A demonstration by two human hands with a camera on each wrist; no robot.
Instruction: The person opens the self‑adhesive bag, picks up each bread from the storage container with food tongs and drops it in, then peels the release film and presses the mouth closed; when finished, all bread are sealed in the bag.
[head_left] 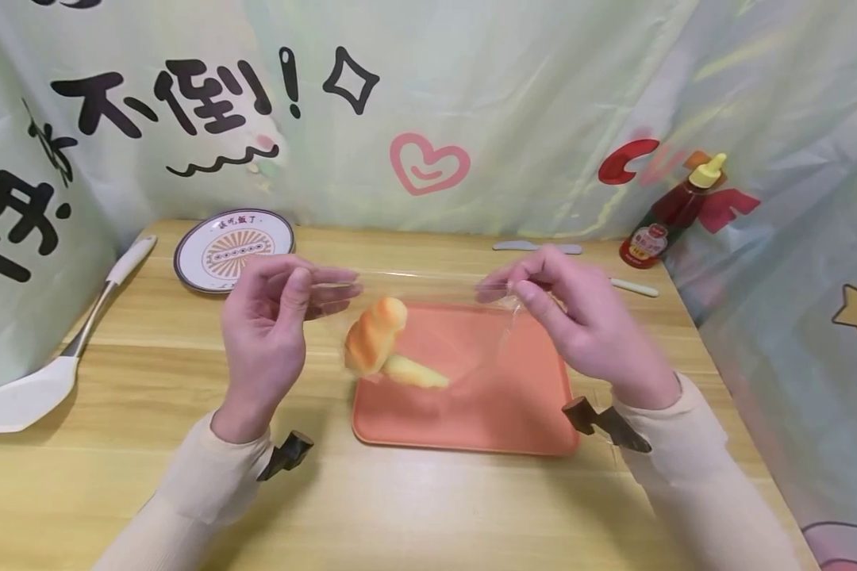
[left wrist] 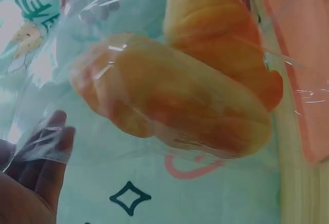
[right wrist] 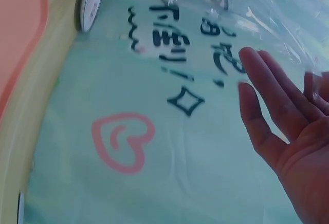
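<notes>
A clear plastic bag [head_left: 464, 349] is stretched between both hands above the table. Inside lie a golden twisted bread roll [head_left: 377, 337] and a paler piece of bread [head_left: 416, 372], both toward the bag's left side. My left hand [head_left: 267, 333] pinches the left end of the bag's upper edge between thumb and forefinger. At the opposite end, my right hand [head_left: 578, 317] pinches the film the same way, its other fingers extended. Two bread pieces fill the left wrist view, the twisted roll [left wrist: 175, 100] in front. Beneath the bag is an orange tray [head_left: 464, 432].
A patterned plate [head_left: 271, 234] stands at the back left, with a white spatula [head_left: 36, 396] along the left edge. A sauce bottle [head_left: 660, 222] stands at the back right. Behind my right hand lie a small knife [head_left: 521, 246] and a pale handle [head_left: 636, 287].
</notes>
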